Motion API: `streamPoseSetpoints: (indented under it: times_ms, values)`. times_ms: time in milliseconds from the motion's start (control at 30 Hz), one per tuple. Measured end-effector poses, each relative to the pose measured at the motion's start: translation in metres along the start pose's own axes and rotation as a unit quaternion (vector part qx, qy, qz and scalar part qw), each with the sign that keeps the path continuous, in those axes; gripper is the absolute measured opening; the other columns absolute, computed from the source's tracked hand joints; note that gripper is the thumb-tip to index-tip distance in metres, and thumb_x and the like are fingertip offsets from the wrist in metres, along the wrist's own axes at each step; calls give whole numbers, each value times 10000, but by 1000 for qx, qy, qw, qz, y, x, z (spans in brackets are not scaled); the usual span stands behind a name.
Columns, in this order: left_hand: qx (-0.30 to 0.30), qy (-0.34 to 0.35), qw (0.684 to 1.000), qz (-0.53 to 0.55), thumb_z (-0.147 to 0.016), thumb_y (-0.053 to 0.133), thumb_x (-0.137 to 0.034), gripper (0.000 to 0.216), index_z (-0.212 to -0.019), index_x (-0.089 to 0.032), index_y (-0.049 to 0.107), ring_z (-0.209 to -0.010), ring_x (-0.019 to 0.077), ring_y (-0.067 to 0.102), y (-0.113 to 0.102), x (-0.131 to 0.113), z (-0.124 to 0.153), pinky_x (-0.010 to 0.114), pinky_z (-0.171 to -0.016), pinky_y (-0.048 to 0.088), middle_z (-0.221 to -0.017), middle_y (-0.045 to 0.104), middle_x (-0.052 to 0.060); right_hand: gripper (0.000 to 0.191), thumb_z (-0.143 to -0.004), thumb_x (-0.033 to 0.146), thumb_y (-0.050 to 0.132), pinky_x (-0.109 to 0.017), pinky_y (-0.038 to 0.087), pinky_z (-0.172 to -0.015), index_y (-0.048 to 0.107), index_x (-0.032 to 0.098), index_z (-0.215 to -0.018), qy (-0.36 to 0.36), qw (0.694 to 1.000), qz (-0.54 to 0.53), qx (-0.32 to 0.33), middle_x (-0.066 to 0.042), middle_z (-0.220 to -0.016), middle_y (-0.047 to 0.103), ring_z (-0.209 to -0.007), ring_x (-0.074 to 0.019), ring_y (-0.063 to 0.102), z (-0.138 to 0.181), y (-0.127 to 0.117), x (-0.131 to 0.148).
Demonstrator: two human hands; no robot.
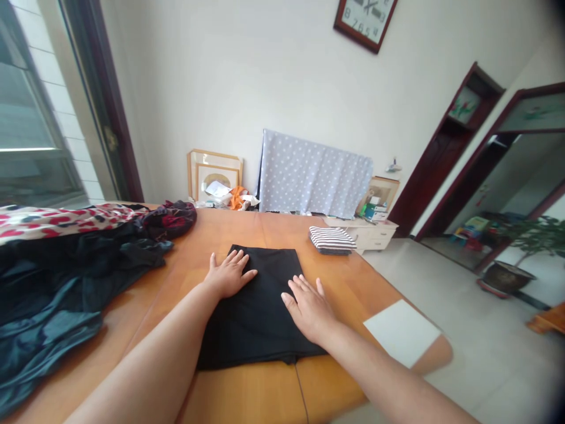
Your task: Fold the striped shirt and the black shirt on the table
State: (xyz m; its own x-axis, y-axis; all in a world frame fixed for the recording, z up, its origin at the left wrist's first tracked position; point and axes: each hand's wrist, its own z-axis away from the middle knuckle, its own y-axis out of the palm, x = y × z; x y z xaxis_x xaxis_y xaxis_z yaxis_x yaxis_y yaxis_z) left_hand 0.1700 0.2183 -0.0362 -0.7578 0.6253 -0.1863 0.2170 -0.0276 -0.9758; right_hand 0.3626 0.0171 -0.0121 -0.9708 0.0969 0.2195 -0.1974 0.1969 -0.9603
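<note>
A black garment (265, 318), perhaps folded shorts or a skirt, lies flat on the wooden table (238, 394) in front of me. My left hand (229, 275) rests palm down near its upper left edge, with the fingers spread. Over its right edge lies my right hand (311, 309), also palm down, fingers stretched out and thumb apart. Both hands appear to touch the cloth, and neither grips it. The garment's narrower end points away from me and its wider end faces me.
Loose clothes (53, 282) are heaped along the table's left side. A folded striped garment (333, 240) lies at the far right, and a white sheet (402, 331) near the right edge. Behind stand a dotted cloth cover (313, 174) and a low cabinet (375, 237).
</note>
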Motion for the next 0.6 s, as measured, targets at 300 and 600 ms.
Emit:
streamPoseSetpoints:
  times_ms: [300,600]
  values:
    - [-5,-2,1000,8,-897,190,-749,793,-1508,-277,371,-1500,337,132,-5,-4,5,716,-1107,-65,-1616,246,92,557,-1013,472,252,-508,54,-1215,500,208,-1436,-19,1000,-13,-11,-86,-1518,437,-1449,-262,315,14,3,5]
    - [-15,-7,1000,18,-900,177,-749,793,-1498,-272,386,-1500,321,151,-6,-4,9,703,-1124,-31,-1611,260,91,526,-965,530,381,-499,207,-1188,589,239,-1350,7,990,-142,-9,-88,-1447,531,-1403,-269,399,8,11,-16]
